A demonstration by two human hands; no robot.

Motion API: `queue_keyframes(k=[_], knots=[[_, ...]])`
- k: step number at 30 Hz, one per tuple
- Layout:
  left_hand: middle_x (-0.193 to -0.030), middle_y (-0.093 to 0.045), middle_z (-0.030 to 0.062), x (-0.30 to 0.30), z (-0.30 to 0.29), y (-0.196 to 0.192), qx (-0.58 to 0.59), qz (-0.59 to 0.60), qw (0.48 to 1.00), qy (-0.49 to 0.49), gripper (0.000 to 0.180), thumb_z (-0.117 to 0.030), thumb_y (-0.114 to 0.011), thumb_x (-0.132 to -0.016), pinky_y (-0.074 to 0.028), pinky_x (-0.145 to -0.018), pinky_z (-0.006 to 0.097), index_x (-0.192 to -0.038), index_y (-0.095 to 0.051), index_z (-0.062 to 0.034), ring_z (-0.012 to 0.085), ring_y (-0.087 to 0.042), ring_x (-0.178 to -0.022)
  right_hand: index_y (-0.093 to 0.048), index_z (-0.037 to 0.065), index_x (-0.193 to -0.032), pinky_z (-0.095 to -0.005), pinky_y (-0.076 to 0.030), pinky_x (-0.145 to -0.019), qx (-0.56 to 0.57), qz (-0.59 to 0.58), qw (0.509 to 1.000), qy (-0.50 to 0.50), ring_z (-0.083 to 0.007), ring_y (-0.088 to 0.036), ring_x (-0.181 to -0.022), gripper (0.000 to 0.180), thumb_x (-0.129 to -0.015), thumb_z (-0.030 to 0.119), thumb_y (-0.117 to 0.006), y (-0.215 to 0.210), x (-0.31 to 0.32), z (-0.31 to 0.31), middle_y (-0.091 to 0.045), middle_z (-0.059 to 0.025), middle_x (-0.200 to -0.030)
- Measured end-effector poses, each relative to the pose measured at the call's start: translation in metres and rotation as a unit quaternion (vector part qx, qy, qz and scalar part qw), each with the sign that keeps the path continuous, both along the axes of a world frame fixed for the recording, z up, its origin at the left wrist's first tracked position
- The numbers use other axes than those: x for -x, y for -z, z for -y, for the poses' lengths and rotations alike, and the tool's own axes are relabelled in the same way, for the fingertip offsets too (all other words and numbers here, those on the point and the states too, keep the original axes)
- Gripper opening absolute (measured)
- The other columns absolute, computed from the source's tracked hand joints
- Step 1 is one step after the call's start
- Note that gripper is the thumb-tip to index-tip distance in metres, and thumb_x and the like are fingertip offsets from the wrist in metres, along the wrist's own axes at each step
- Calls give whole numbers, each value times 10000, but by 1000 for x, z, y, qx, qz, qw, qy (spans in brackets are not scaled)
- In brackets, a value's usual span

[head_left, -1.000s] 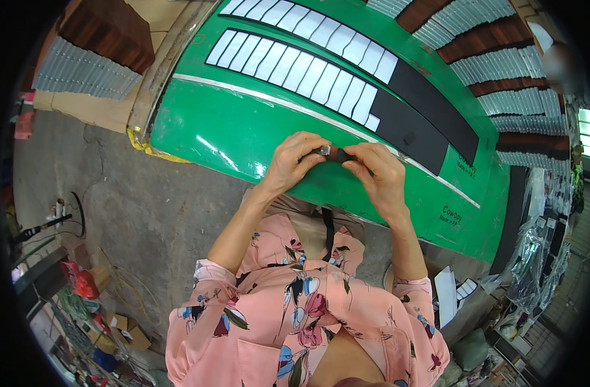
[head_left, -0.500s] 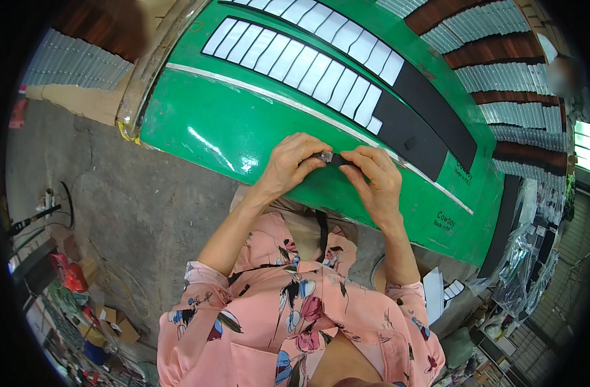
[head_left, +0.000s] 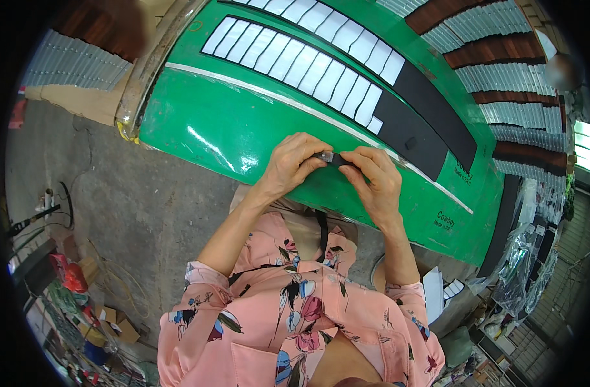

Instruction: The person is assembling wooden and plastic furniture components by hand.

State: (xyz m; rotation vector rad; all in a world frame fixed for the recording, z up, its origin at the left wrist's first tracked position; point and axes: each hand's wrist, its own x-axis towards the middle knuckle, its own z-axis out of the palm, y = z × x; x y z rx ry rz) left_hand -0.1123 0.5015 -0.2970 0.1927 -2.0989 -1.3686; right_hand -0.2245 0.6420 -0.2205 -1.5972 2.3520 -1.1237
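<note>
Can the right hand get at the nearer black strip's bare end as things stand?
Likely yes: the right hand is close, and nothing raised shows between it and the nearer black strip on the green tabletop. Its grip looks busy, though, sharing a small dark item with the left hand.

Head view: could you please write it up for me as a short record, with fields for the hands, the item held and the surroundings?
Left hand: pinching one end of a small dark item
Right hand: pinching the other end
Item detail: shiny part near the left fingertips; exact kind unclear
Work surface: green tabletop, under the hands
Beyond the hands: two black strips, each partly covered by a row of white pieces
Upper right: silvery and brown stacks
</note>
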Motion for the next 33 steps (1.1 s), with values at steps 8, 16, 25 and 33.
queue_keyframes(k=[8, 16, 25, 33], knots=[[-901, -628, 108, -2, 1, 2, -2, 15, 1000, 19, 260, -32, -685, -739, -473, -687, 333, -994, -634, -30, 262, -590, -798, -678, 49, -922, -325, -477, -641, 0, -4, 1000, 2, -222, -588, -774, 251, -682, 51, -751, 0, 0, 1, -616, -69, -879], [-900, -628, 112, -2, 1, 2, 8, 12, 1000, 20, 262, -36, -684, -741, -476, -688, 334, -998, -633, -29, 264, -593, -804, -671, 39, -928, -336, -483, -659, -17, 16, 1000, -1, -230, -596, -792, 252, -688, 44, -747, -2, 0, -1, -613, -76, -888], [-893, -629, 112, -2, 1, 1, 14, 8, 1000, 16, 239, -105, -676, -776, -475, -689, 339, -999, -635, -30, 269, -596, -806, -664, 25, -928, -337, -476, -670, 3, 15, 1000, -7, -236, -582, -800, 257, -685, 30, -747, -2, 2, -2, -608, -83, -884], [-890, -624, 116, -1, 0, -1, 16, 9, 1000, 15, 237, -98, -677, -775, -474, -684, 339, -995, -633, -24, 270, -593, -805, -669, 32, -928, -335, -478, -669, -2, 4, 1000, -9, -235, -584, -808, 256, -684, 35, -747, -3, 3, -1, -614, -83, -894]])
